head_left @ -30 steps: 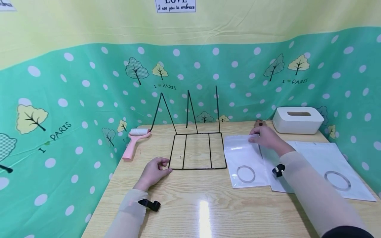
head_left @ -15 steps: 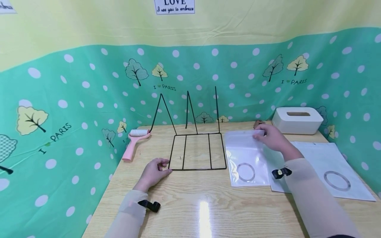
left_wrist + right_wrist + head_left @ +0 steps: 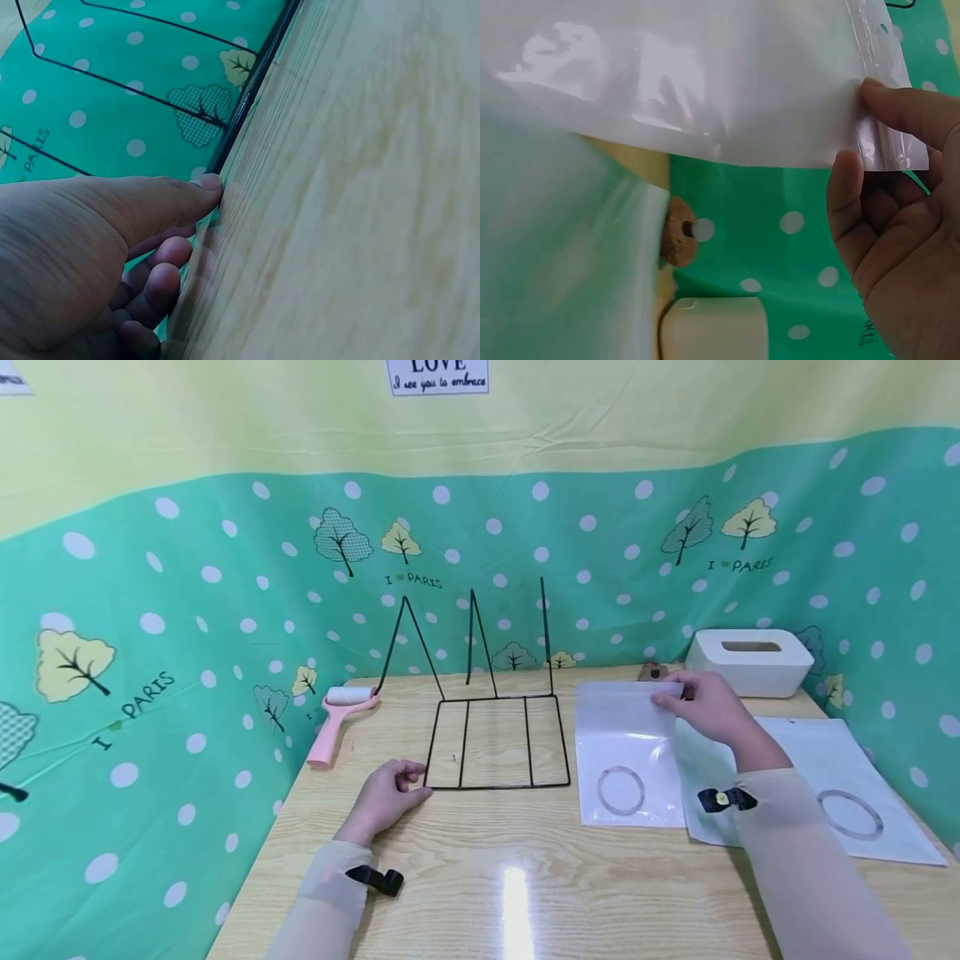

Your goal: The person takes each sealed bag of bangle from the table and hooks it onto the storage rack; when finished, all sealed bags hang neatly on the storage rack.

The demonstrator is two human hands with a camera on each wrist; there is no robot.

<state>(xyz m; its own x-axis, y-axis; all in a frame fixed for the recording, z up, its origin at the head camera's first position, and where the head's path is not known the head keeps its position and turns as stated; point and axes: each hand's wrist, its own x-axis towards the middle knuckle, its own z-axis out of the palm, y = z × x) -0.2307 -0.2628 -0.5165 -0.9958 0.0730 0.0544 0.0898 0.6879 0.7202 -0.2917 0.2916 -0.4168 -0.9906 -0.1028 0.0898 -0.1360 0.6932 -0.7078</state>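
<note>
A black wire rack (image 3: 528, 741), with tall bent prongs at its back, stands on the wooden table in the head view. My left hand (image 3: 384, 797) pinches its near left corner; in the left wrist view the thumb (image 3: 196, 191) presses on the black wire and the other fingers curl below. To the right, my right hand (image 3: 708, 706) pinches the top right corner of a white zip bag (image 3: 628, 743) marked with a grey ring. Seen from the right wrist, thumb and fingers grip the bag (image 3: 780, 82) by its zip strip, and its top end is raised.
A larger white bag (image 3: 795, 760) with a grey ring lies to the right, partly under my right arm. Behind it stands a white tissue box (image 3: 750, 664), next to a small brown fuzzy thing (image 3: 651, 672). A pink lint roller (image 3: 336, 727) lies left of the rack.
My right hand has moved right with the zip bag, lifting its top end and drawing the bag a little away from the rack. The left hand and the rack stay put.
</note>
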